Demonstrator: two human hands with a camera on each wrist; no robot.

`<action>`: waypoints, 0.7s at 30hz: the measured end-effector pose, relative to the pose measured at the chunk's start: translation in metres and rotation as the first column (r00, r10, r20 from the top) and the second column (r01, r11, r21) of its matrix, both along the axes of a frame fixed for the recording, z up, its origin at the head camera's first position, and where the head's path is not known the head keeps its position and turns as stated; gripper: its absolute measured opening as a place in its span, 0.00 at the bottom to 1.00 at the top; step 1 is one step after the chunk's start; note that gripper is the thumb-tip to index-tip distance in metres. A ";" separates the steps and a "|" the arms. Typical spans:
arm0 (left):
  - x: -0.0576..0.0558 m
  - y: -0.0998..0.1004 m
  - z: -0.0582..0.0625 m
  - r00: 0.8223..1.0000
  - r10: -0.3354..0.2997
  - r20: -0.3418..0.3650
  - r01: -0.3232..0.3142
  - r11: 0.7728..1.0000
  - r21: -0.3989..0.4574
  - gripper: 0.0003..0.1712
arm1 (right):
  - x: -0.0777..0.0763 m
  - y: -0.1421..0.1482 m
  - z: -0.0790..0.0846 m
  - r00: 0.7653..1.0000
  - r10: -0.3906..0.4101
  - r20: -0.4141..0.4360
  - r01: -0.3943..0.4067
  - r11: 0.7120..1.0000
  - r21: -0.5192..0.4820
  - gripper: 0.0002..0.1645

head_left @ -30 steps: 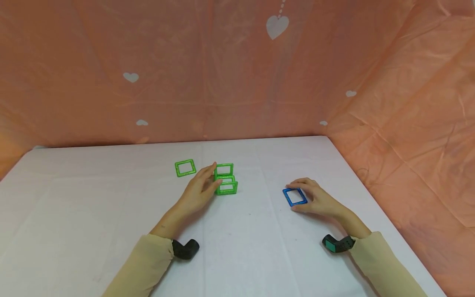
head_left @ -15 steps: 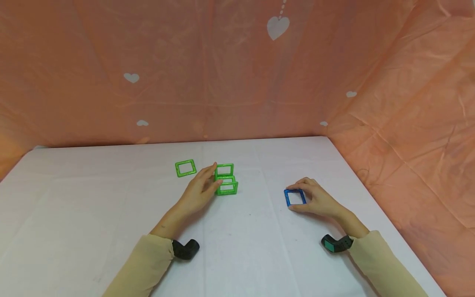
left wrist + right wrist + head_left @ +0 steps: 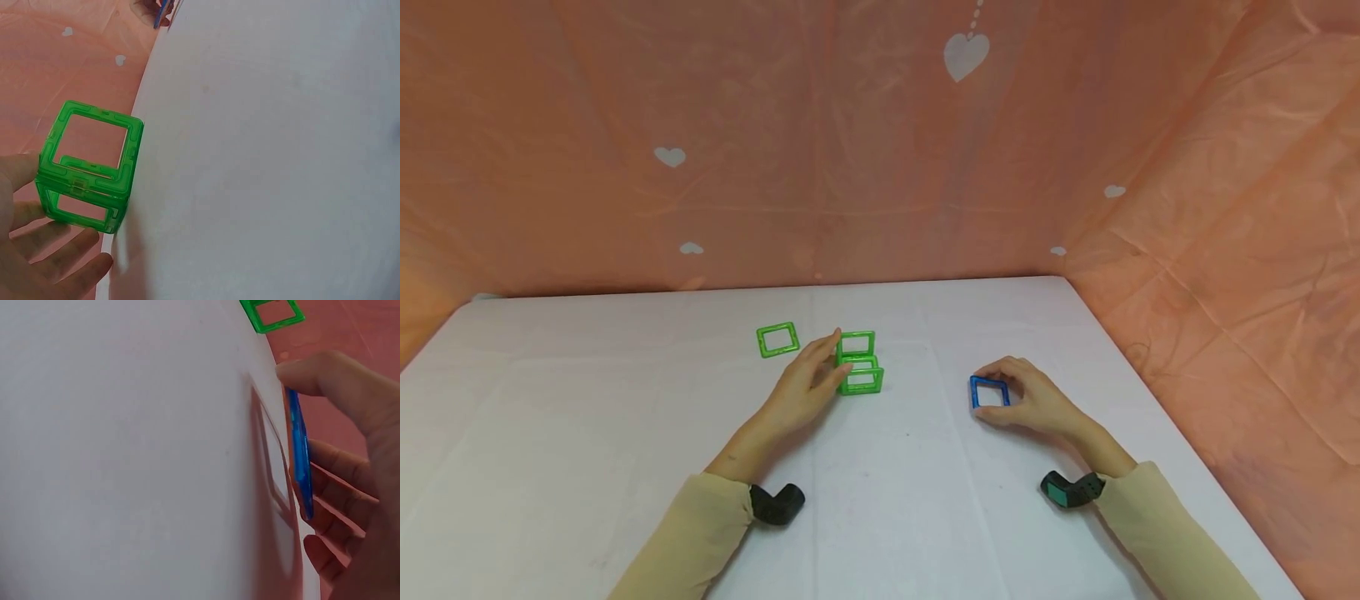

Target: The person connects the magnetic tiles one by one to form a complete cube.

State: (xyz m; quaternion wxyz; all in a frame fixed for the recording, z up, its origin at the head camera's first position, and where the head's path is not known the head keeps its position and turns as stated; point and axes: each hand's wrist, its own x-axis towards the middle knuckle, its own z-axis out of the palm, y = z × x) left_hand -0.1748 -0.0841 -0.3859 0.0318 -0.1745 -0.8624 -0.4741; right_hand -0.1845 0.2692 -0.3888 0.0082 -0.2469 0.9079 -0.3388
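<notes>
Right hand (image 3: 1032, 402): fingers pinch blue frame (image 3: 300, 450), probably light, stiff; edge hold suitable. Left hand (image 3: 799, 390): fingers spread against green structure (image 3: 78, 182).

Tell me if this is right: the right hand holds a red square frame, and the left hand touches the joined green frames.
Wrong in colour: the right hand holds a blue square frame, not a red one, as the head view shows. The left hand does touch the joined green frames.
</notes>
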 end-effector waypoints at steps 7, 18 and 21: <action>0.000 0.000 0.001 1.000 -0.001 -0.002 0.001 1.000 -0.012 0.35 | -0.005 -0.011 0.002 0.999 0.010 0.033 -0.008 0.999 -0.045 0.29; 0.001 0.000 0.000 1.000 0.000 0.009 0.000 1.000 0.004 0.35 | -0.014 -0.033 0.005 0.998 0.041 -0.046 -0.047 0.988 -0.148 0.26; 0.001 0.000 0.001 1.000 0.004 0.011 -0.004 1.000 0.002 0.35 | -0.017 -0.038 0.005 0.997 0.047 -0.063 -0.057 0.984 -0.170 0.25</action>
